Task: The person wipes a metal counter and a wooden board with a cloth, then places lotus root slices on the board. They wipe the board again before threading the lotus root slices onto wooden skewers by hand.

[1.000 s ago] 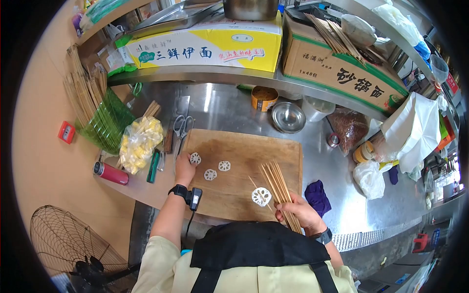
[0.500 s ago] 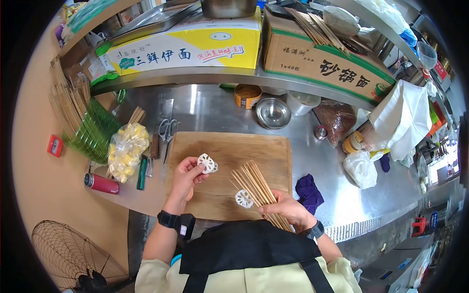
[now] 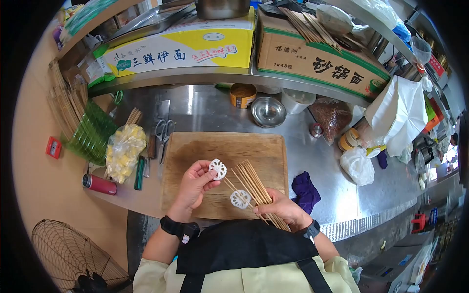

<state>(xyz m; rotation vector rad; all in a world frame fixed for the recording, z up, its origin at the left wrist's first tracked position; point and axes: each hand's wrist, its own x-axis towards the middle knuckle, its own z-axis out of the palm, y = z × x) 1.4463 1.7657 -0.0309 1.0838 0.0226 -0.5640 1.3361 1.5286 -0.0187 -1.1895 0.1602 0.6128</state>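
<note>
My left hand point(image 3: 196, 183) pinches a white lotus root slice point(image 3: 218, 169) between thumb and fingers, over the left-middle of a wooden cutting board point(image 3: 195, 146). A bundle of bamboo skewers point(image 3: 254, 180) is gripped in my right hand point(image 3: 281, 210), the sticks fanning up and to the left. Two thin sticks lean away from the bundle, and a second lotus root slice point(image 3: 240, 199) sits on them near my right fingers. Their tips reach the lower edge of the slice in my left hand.
Left of the board lie scissors point(image 3: 164, 131), a bag of yellow pieces point(image 3: 126, 152), a green-handled tool point(image 3: 139, 174) and a red flask point(image 3: 99, 184). A purple cloth point(image 3: 306, 191) is at the right. Behind stand a metal bowl point(image 3: 268, 112) and an open can point(image 3: 243, 95), under a shelf with cartons.
My left hand has moved right and brought its lotus root slice to the tips of two skewers. Those skewers now stand apart from the bundle in my right hand.
</note>
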